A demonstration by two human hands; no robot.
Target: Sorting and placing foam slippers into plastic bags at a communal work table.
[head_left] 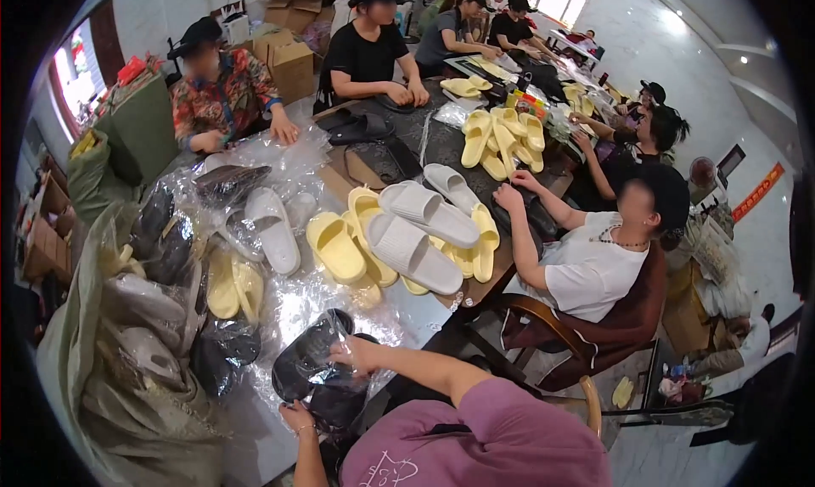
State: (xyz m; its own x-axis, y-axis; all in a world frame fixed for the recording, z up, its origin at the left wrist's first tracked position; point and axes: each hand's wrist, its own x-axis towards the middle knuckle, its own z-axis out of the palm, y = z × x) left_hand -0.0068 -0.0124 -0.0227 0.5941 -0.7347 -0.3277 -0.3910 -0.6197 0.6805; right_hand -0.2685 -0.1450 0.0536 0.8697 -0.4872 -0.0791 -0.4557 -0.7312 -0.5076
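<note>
A pair of black slippers [299,361] lies in a clear plastic bag [327,375] at the table's near edge. My left hand [297,416] is closed at the bag's near left edge, by the slippers' lower end. On the bag's right side, my right hand [356,355] has its fingers bent and pressed together over the film; its fingertips are partly hidden. Just beyond lie pale yellow slippers [337,247] and grey slippers [414,251] in a loose heap. To the left, yellow slippers [235,285] sit in clear bags.
A large green sack [81,351] holding bagged grey slippers stands at the left. More yellow slippers [501,139] are piled farther along the table [246,440]. A co-worker in white [594,266] sits at the right in a wooden-armed chair [552,321]; others work around the table.
</note>
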